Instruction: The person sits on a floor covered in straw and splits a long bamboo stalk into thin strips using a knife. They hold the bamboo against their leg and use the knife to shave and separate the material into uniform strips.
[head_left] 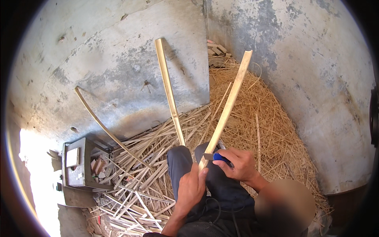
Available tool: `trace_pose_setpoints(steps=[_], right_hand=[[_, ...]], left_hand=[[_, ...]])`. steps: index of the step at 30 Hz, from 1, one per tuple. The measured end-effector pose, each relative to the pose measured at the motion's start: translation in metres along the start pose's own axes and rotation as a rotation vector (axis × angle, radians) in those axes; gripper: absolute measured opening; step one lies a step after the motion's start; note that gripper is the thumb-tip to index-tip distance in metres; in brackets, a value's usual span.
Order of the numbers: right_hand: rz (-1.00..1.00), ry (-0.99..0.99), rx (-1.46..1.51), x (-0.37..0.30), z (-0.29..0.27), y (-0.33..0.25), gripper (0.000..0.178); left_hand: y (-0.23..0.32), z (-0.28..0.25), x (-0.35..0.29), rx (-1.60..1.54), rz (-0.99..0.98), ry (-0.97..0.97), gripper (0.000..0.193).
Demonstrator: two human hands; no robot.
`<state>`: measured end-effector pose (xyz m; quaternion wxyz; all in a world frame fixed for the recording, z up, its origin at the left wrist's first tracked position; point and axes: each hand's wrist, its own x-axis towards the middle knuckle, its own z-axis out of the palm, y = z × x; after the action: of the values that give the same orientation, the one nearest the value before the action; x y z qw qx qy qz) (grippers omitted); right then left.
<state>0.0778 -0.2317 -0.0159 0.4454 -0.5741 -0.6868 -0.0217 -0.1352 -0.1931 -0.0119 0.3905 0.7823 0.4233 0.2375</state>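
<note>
My left hand [190, 187] is closed round the lower end of a long split bamboo strip [228, 104], which slants up and away to the right above my lap. In my right hand [241, 165] is a knife [221, 158] with a blue handle. Its short flat blade lies across the strip, touching it just above my left fingers. To the left, a second bamboo strip [167, 89] stands tilted in front of the wall, its lower end by my knee. The edge of the blade against the bamboo is too small to make out.
Loose cut strips [150, 185] cover the floor at left, and a heap of thin shavings [252, 106] fills the corner ahead. A thin curved strip [100, 121] leans left. A grey metal box [79, 179] stands there. Worn walls [106, 47] close in both sides.
</note>
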Motion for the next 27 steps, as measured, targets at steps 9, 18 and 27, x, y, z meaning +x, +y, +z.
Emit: trace_pose_setpoints(steps=[9,18,27], right_hand=[[-0.005,-0.028,-0.07,0.008,-0.013,0.004,0.031],[0.075,0.23,-0.123,0.033,-0.03,0.065,0.041],[0.521,0.32,-0.262,0.06,-0.089,0.181,0.052]], left_hand=[[-0.008,0.001,-0.006,0.05,0.008,-0.004,0.029],[-0.022,0.0,-0.038,0.069,-0.026,-0.047,0.03],[-0.053,-0.009,-0.079,0.15,-0.123,-0.188,0.036]])
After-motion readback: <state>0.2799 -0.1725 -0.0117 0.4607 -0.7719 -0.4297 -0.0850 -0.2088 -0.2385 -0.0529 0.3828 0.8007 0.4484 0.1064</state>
